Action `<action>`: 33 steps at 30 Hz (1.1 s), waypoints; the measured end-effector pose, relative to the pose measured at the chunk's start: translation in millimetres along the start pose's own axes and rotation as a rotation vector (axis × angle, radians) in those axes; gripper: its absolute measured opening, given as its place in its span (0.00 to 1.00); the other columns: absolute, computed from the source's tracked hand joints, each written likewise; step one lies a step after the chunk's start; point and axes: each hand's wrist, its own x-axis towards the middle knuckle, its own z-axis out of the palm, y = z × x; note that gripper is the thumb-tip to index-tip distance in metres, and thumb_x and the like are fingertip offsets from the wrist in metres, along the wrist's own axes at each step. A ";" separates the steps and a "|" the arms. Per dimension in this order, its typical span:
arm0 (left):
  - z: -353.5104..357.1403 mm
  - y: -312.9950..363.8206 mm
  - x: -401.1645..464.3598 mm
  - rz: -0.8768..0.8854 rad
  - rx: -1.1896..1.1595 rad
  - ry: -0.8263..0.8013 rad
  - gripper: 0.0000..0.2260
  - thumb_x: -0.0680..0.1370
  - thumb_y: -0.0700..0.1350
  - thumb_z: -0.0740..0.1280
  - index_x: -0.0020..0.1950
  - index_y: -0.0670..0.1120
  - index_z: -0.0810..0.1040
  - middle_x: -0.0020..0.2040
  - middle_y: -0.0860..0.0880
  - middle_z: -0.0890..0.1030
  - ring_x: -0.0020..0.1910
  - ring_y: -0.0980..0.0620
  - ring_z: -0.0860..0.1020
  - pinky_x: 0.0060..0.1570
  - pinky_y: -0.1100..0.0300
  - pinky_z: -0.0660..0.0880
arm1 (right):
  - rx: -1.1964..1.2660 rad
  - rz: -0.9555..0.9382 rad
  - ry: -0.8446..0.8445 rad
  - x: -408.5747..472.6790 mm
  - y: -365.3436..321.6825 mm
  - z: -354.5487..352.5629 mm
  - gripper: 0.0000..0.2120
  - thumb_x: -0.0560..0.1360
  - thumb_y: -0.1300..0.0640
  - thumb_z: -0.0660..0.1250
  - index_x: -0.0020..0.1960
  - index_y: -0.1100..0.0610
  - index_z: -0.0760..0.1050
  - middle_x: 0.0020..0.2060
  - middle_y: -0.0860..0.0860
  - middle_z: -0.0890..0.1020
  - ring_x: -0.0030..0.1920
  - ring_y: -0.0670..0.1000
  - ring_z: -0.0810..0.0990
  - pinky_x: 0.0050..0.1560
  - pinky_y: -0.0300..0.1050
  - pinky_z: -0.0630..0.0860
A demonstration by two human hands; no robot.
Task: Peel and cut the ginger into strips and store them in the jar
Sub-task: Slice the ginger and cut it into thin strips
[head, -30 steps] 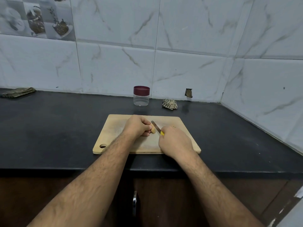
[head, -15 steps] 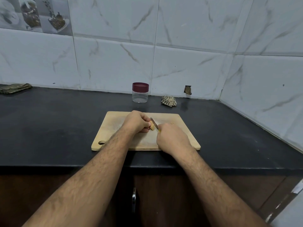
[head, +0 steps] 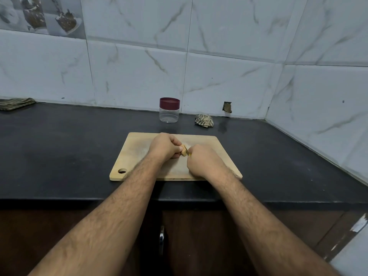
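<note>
While the ginger (head: pixel 184 152) is sitting mid-board on the cutting board (head: pixel 219 156), we are pinching this small, firm, likely slippery piece with our left hand (head: pixel 164 147), our right hand (head: pixel 203 163) gripping the knife (head: pixel 189 155) just right of it, the jar (head: pixel 169 110) waiting beyond.

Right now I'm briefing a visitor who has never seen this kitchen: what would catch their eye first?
Two bare forearms reach to the wooden cutting board at the middle of the black counter. There the left hand pinches a small piece of ginger, and the right hand holds a knife, mostly hidden, against it. Behind the board, a clear jar with a maroon lid stands closed by the marbled wall tiles.
</note>
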 end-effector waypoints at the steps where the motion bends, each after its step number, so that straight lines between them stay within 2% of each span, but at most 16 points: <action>1: 0.3 -0.1 -1.0 0.004 -0.001 0.008 0.03 0.75 0.36 0.73 0.44 0.44 0.84 0.41 0.46 0.85 0.35 0.53 0.83 0.44 0.58 0.82 | -0.005 0.001 -0.008 0.0 -0.8 -0.3 0.07 0.77 0.61 0.57 0.46 0.53 0.72 0.41 0.50 0.75 0.42 0.53 0.73 0.39 0.43 0.69; 6: 0.6 -1.0 -4.1 0.005 -0.007 0.026 0.06 0.75 0.36 0.73 0.41 0.46 0.82 0.40 0.47 0.85 0.37 0.51 0.84 0.46 0.57 0.82 | -0.014 -0.003 -0.030 -15.3 -1.0 -5.0 0.06 0.76 0.63 0.57 0.46 0.54 0.72 0.40 0.50 0.74 0.42 0.53 0.74 0.32 0.43 0.65; 12: -2.0 2.4 -5.5 0.007 -0.001 -0.009 0.06 0.75 0.35 0.73 0.41 0.46 0.82 0.42 0.45 0.85 0.40 0.49 0.85 0.47 0.56 0.82 | -0.044 0.008 -0.062 -46.9 1.8 -11.7 0.10 0.76 0.63 0.56 0.52 0.53 0.74 0.46 0.52 0.77 0.46 0.54 0.75 0.42 0.46 0.71; 15: -2.3 3.8 -7.7 0.016 0.011 -0.009 0.05 0.76 0.36 0.72 0.43 0.45 0.82 0.42 0.45 0.85 0.41 0.49 0.85 0.47 0.56 0.82 | -0.071 0.010 -0.045 -56.0 2.7 -10.4 0.14 0.77 0.62 0.57 0.59 0.54 0.75 0.46 0.52 0.76 0.47 0.54 0.74 0.43 0.46 0.71; 18: -4.8 4.6 -11.0 0.036 0.066 -0.027 0.03 0.75 0.38 0.72 0.47 0.44 0.83 0.43 0.46 0.85 0.39 0.52 0.84 0.48 0.59 0.82 | -0.061 0.013 -0.028 -58.8 2.2 -10.9 0.14 0.77 0.62 0.57 0.59 0.54 0.76 0.50 0.53 0.79 0.49 0.55 0.76 0.44 0.46 0.71; 20: -7.9 6.3 -10.6 0.052 0.138 -0.078 0.07 0.73 0.40 0.76 0.50 0.44 0.84 0.44 0.46 0.86 0.39 0.53 0.83 0.49 0.58 0.81 | -0.056 0.019 -0.029 -58.9 2.2 -11.1 0.15 0.77 0.62 0.56 0.59 0.54 0.76 0.52 0.54 0.79 0.50 0.54 0.76 0.45 0.46 0.71; 23: -10.3 13.0 -10.8 0.077 0.307 -0.110 0.14 0.70 0.43 0.79 0.54 0.45 0.83 0.48 0.49 0.84 0.47 0.52 0.81 0.55 0.56 0.78 | -0.043 0.024 -0.030 -58.9 3.5 -10.9 0.15 0.77 0.62 0.56 0.60 0.53 0.75 0.50 0.53 0.79 0.48 0.54 0.75 0.44 0.46 0.71; 25: -9.3 15.1 -11.7 0.112 0.388 -0.091 0.14 0.70 0.45 0.78 0.54 0.47 0.83 0.48 0.51 0.83 0.47 0.53 0.80 0.51 0.58 0.77 | -0.035 0.025 -0.034 -59.2 4.9 -10.4 0.15 0.77 0.62 0.57 0.60 0.54 0.76 0.48 0.52 0.78 0.48 0.54 0.76 0.44 0.46 0.72; 28: -9.3 10.1 -14.8 0.211 0.459 -0.082 0.07 0.72 0.46 0.76 0.49 0.48 0.86 0.46 0.50 0.84 0.42 0.54 0.77 0.44 0.58 0.72 | -0.025 0.036 -0.036 -60.9 7.4 -10.5 0.15 0.77 0.62 0.57 0.60 0.54 0.76 0.48 0.52 0.78 0.48 0.54 0.76 0.43 0.46 0.71; 30: -11.0 3.3 -16.4 0.252 0.443 -0.085 0.05 0.73 0.47 0.75 0.48 0.49 0.86 0.45 0.49 0.84 0.45 0.51 0.78 0.47 0.56 0.73 | -0.020 0.043 -0.037 -62.2 8.3 -11.2 0.16 0.76 0.62 0.57 0.60 0.53 0.76 0.48 0.52 0.78 0.49 0.54 0.76 0.43 0.46 0.71; 33: -10.1 -2.8 -19.0 0.292 0.429 -0.075 0.10 0.74 0.48 0.74 0.55 0.49 0.85 0.50 0.52 0.84 0.51 0.53 0.79 0.48 0.62 0.70 | -0.006 0.055 -0.032 -63.8 9.9 -13.2 0.15 0.76 0.61 0.57 0.59 0.53 0.76 0.48 0.52 0.78 0.49 0.54 0.76 0.42 0.45 0.70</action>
